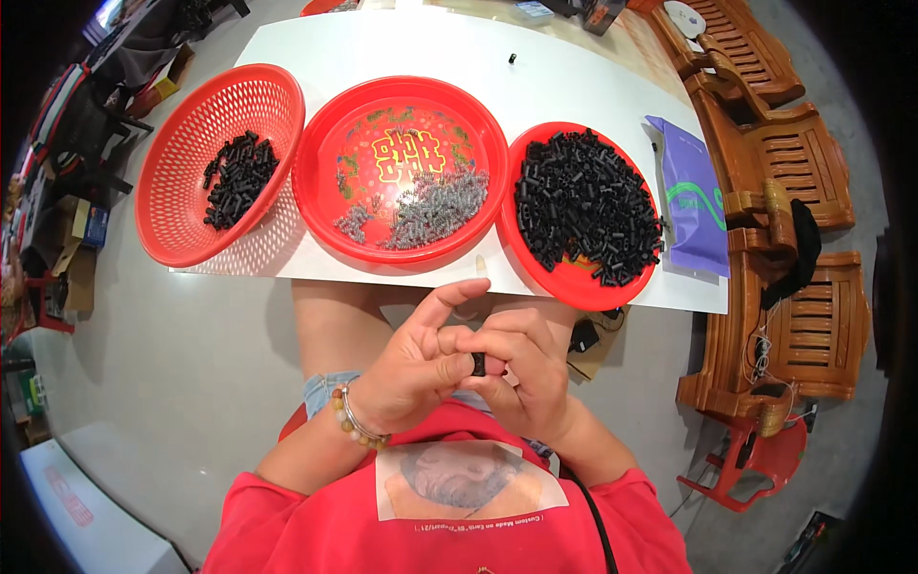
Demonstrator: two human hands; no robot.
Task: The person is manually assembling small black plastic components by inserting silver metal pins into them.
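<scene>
Just in front of my lap, my left hand (413, 368) and my right hand (526, 368) meet around a small black plastic cylinder (478, 364). Left thumb and bent fingers press on it from one side, with that hand's index finger stretched upward. My right thumb and fingers pinch it from the other side. Beyond the hands, a round red tray (335, 105) holds a heap of small silvery pieces (435, 206) that look like springs. Farther right, a red plate (574, 292) is piled with black cylinders (583, 201) like the held one.
At the left a red perforated basket (167, 206) holds more black pieces (241, 177). These containers stand on a white table (287, 43). A purple package (690, 201) lies at its right end, and a lone black piece (513, 58) toward the back. Wooden chairs (813, 325) line the right.
</scene>
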